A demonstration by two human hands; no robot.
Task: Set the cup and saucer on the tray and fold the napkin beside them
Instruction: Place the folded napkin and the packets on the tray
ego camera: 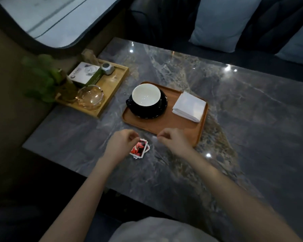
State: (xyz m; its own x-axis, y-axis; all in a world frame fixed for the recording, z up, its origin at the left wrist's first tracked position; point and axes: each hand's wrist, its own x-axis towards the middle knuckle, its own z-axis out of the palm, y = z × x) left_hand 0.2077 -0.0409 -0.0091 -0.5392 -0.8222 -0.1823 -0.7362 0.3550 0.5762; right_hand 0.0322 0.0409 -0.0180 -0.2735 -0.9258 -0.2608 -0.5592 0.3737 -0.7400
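The cup (146,97) sits on its saucer (162,106) on the tray (166,124), the folded napkin (189,106) beside them; both hands hover apart, the left hand (121,143) and right hand (171,139) loosely curled, seemingly empty; a careless reach could nudge the tray and rattle the cup.

Bare grey marble worktop (243,105) right of the brown wooden tray (164,124), small stack of photo cards (140,148) lying near its front edge, light wooden organiser tray (112,88) crowding the left
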